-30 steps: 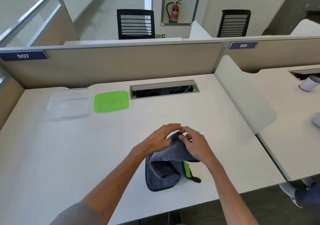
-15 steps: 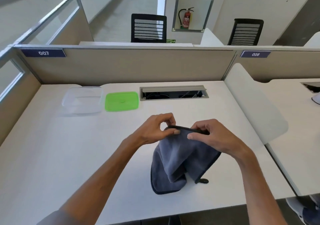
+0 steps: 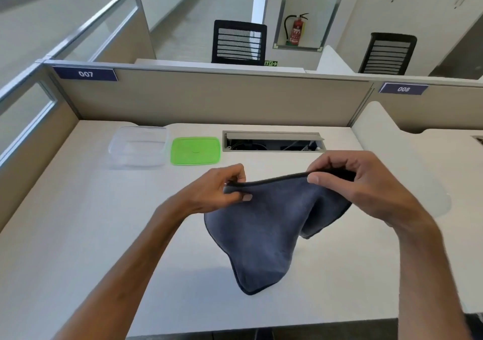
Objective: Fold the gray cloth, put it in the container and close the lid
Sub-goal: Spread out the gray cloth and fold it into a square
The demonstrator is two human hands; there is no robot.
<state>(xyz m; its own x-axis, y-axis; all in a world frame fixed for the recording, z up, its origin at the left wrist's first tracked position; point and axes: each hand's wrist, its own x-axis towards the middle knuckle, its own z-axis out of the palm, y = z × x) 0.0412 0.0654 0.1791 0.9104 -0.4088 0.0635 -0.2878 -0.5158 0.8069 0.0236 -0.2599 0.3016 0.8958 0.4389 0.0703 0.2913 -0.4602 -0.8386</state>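
The gray cloth (image 3: 264, 232) hangs above the white desk (image 3: 78, 235), stretched along its dark top hem between both hands. My left hand (image 3: 219, 189) pinches the hem's left end. My right hand (image 3: 358, 185) pinches the hem farther right, with some cloth bunched behind its fingers. The cloth's lower corner droops toward the desk near the front edge. The clear plastic container (image 3: 138, 147) stands open at the back left of the desk. Its green lid (image 3: 195, 151) lies flat just to the right of it.
A cable slot (image 3: 273, 142) with a raised flap is cut into the desk behind the hands. Beige partition walls (image 3: 209, 96) close the back and left sides. A white curved divider (image 3: 397, 162) borders the right side.
The cloth has been lifted off the desk and pulled open. My hands moved apart along the top hem, and the cloth went from a crumpled bundle to a hanging sheet.
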